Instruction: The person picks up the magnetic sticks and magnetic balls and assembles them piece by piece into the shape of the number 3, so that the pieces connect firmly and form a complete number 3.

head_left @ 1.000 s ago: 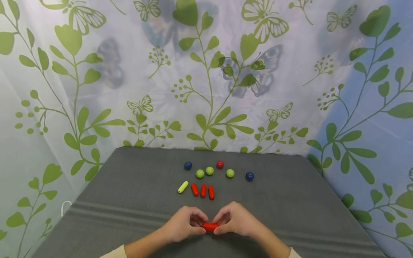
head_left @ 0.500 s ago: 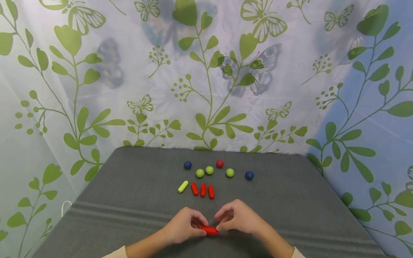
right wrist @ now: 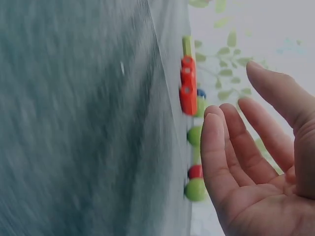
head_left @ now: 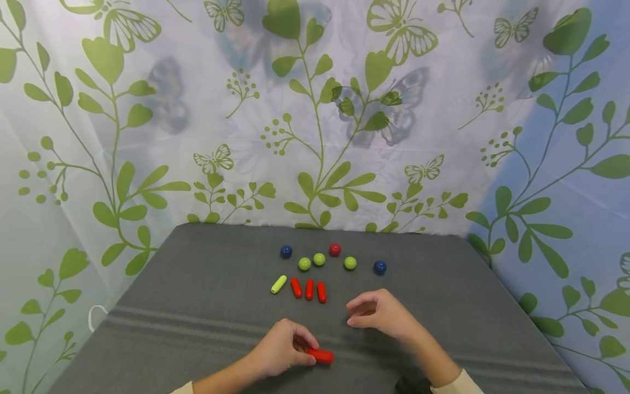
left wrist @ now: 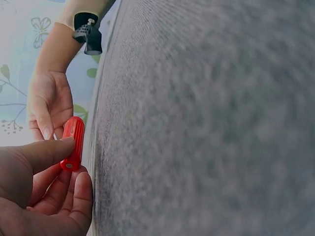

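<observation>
My left hand pinches a red ribbed rod between thumb and fingers, low over the near part of the table; in the left wrist view the rod shows grooves along its side and a small pale spot on its end. My right hand is off to the right, holding nothing, its fingers loosely bent and thumb apart. In the right wrist view that hand has space between thumb and fingers. Three more red rods lie in a row beyond the hands, beside a yellow-green rod.
Behind the rods are balls on the grey table: a red ball, three green balls, a blue ball at left and another blue ball at right. A leaf-patterned curtain borders the table.
My right hand has let go of the red rod and moved away, up and to the right. My left hand keeps hold of the rod, nearly in place.
</observation>
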Tool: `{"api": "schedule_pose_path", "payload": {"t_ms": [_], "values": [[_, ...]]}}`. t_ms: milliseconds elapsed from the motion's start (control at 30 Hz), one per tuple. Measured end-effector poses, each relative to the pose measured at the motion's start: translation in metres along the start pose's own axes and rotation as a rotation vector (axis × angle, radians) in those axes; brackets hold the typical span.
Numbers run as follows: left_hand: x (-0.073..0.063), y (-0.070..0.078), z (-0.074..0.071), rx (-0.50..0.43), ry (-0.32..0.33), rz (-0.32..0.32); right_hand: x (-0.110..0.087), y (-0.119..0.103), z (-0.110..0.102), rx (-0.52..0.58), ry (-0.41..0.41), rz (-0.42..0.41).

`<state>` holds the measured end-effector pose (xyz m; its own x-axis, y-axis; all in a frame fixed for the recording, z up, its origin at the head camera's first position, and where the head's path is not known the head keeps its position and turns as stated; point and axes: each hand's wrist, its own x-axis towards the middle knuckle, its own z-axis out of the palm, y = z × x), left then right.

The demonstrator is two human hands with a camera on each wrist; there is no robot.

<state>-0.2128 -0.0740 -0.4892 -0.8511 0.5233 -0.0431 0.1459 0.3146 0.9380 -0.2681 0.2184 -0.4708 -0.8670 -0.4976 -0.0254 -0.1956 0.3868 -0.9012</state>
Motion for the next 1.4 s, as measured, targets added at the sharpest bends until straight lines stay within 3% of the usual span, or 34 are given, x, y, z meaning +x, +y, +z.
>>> {"api": "schedule_pose_path", "payload": {"t_ms": [367, 1000, 1167, 1400], "values": [[-0.002, 0.001, 0.005, -0.034, 0.006, -0.039, 0.011, 0.021, -0.035, -0.122, 0.213, 0.034], [0.008, 0.007, 0.012, -0.032, 0.018, -0.054, 0.04, 0.054, -0.07, -0.179, 0.596, 0.094], [0.013, 0.008, 0.014, -0.034, 0.01, -0.069, 0.045, 0.059, -0.076, -0.195, 0.618, 0.12], [0.019, 0.008, 0.018, -0.054, 0.005, -0.073, 0.051, 0.066, -0.085, -0.202, 0.566, 0.184]]}}
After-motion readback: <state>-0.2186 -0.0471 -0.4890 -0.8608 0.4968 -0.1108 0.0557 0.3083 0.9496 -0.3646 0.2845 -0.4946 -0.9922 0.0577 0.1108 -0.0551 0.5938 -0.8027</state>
